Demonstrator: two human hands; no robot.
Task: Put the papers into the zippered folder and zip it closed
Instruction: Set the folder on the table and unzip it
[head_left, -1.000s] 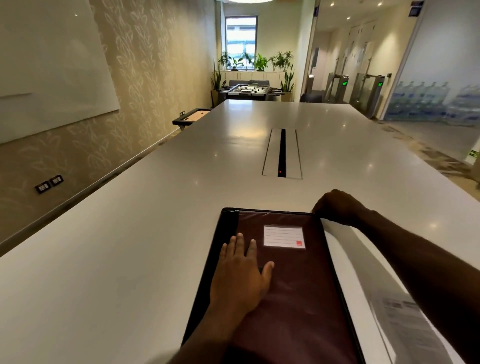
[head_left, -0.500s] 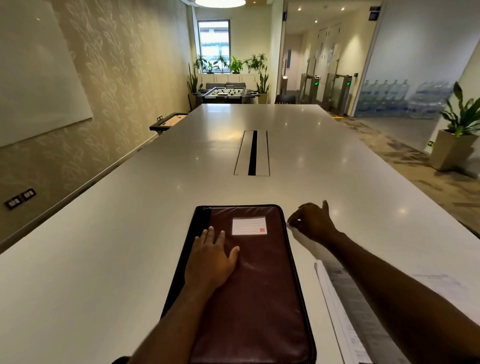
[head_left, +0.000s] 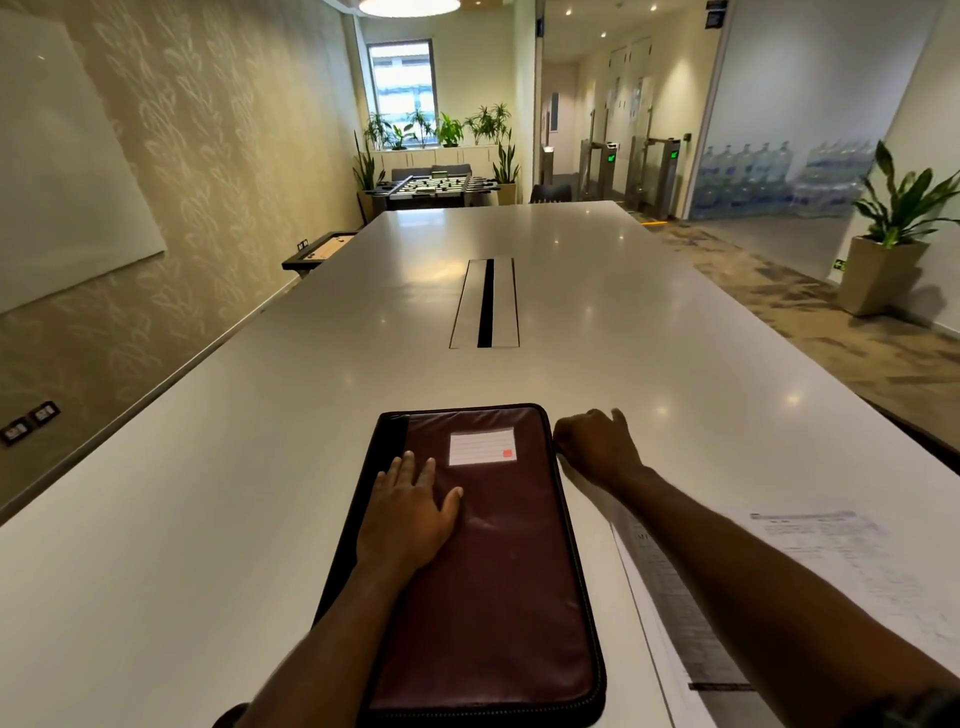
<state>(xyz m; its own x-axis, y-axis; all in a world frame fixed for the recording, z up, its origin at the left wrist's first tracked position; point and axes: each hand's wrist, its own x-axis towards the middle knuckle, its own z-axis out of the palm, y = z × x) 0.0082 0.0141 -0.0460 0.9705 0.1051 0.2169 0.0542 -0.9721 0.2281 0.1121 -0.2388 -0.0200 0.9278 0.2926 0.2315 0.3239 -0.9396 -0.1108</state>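
A dark maroon zippered folder (head_left: 498, 561) with a black edge and a white label lies flat and closed on the white table (head_left: 208, 519) in front of me. My left hand (head_left: 410, 509) rests flat on its cover, fingers spread. My right hand (head_left: 597, 447) is at the folder's far right edge, fingers pinched together at the zipper; the pull itself is hidden under the fingers. Printed papers (head_left: 831, 551) lie on the table to the right of the folder, partly under my right forearm.
A cable slot (head_left: 485, 304) runs down the table's middle beyond the folder. A whiteboard hangs on the left wall. A potted plant (head_left: 893, 234) stands on the floor to the right, and a foosball table (head_left: 431, 187) is at the far end.
The camera has tilted and shifted, showing more of the room on the right. My right hand has slid from the folder's far right corner a little down its right edge. The left hand stays flat on the cover.
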